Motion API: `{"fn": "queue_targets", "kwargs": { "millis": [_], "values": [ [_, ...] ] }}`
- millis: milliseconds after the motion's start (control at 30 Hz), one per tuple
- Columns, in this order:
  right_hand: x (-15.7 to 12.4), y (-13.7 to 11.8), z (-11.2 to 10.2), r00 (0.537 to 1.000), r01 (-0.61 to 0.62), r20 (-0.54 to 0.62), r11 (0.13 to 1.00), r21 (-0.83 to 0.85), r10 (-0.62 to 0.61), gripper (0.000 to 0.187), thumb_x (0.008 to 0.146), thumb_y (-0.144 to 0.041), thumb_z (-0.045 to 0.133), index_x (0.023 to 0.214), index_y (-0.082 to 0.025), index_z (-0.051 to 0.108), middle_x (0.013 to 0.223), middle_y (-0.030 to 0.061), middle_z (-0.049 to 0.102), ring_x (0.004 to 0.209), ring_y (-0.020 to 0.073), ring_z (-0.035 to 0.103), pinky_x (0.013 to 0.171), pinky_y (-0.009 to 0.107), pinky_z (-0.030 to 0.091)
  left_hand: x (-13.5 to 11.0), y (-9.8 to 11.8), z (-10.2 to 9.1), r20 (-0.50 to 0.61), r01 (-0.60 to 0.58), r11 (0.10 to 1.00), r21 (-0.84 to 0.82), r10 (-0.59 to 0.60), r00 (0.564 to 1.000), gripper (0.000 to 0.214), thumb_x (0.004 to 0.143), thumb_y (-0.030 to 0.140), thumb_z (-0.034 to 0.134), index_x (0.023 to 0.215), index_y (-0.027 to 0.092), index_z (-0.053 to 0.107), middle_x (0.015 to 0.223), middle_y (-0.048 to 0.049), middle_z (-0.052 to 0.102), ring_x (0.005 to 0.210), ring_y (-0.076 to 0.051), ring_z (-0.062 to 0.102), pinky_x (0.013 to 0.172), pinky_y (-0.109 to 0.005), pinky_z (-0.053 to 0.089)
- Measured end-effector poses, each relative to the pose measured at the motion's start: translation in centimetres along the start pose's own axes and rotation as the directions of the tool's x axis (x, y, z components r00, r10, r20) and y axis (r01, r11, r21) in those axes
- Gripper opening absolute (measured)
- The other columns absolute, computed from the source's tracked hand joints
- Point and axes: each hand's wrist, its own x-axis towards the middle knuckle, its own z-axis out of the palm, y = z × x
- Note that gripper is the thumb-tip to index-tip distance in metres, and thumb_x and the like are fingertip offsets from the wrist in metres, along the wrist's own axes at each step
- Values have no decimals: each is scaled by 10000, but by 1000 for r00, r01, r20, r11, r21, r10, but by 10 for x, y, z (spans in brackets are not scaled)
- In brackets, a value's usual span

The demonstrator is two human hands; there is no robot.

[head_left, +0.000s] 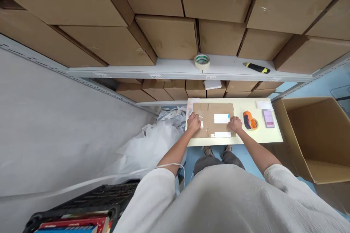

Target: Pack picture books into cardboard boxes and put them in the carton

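Observation:
A flat cardboard box (211, 121) lies on a cream-coloured table (257, 136). Clear tape shows on its left part, and two white labels (222, 118) are stuck on its right part. My left hand (193, 123) is at the box's left edge, its fingers bent over the cardboard. At the opposite edge my right hand (235, 124) has its fingers curled against the box beside the upper label. An orange tape dispenser (249, 120) with a roll of tape sits just right of my right hand.
White papers (264, 105) and a purple stack (268, 118) lie on the table's right end. An open carton (314, 134) stands to the right. Shelves of boxes rise ahead, holding a tape roll (202, 62) and a utility knife (257, 67). White wrapping (153, 142) heaps at left; a cable (109, 177) crosses.

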Motion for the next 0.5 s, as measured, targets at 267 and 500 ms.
{"fn": "queue_targets", "kwargs": {
  "millis": [267, 500],
  "values": [
    [54, -5, 6, 998, -50, 39, 995, 92, 46, 413, 974, -321, 609, 1380, -241, 599, 1462, 156, 565, 1361, 346, 574, 1150, 500, 449, 40, -12, 16, 73, 154, 983, -102, -146, 987, 494, 929, 231, 646, 1423, 224, 621, 1714, -156, 424, 1503, -362, 494, 1234, -487, 409],
    [74, 6, 17, 995, -100, 25, 966, 238, 97, 387, 894, -331, 698, 1271, -248, 664, 1409, 148, 634, 1322, 338, 619, 1123, 472, 505, 54, -19, 24, 68, 194, 950, -244, -182, 981, 522, 872, 224, 710, 1383, 213, 608, 1534, -165, 609, 1403, -359, 588, 1176, -458, 446]
  ]
}}
